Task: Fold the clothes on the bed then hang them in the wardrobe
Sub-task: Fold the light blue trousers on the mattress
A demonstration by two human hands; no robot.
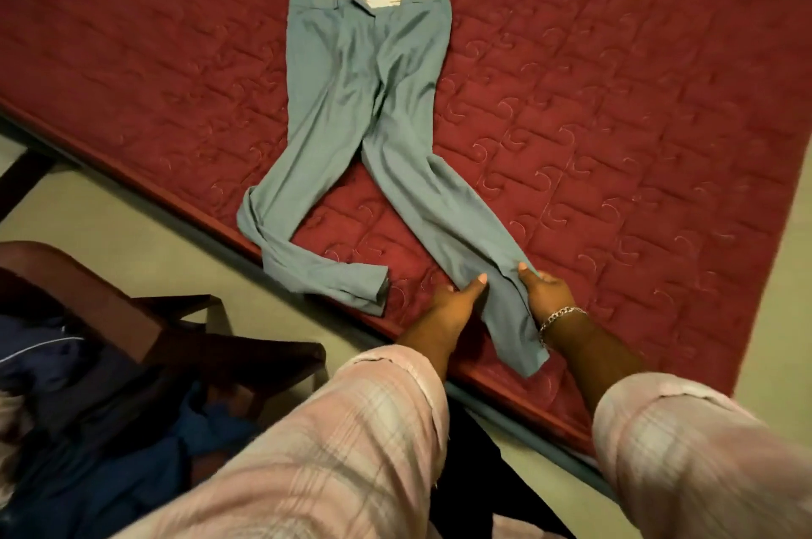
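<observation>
Grey-green trousers (373,108) lie spread on the red quilted bed (615,121), waistband at the far end and legs parted towards me. The left leg is bent, its cuff folded across near the bed's edge. The right leg runs straight to the near edge. My left hand (457,297) pinches the left side of that right leg near its lower end. My right hand (545,288), with a chain bracelet at the wrist, pinches its right side. Both thumbs lie on top of the cloth.
A dark wooden chair (145,332) stands at the lower left beside the bed, with dark blue clothing (88,442) heaped on it. Pale floor (88,204) shows left of the bed and at the far right. The bed's near edge runs diagonally under my forearms.
</observation>
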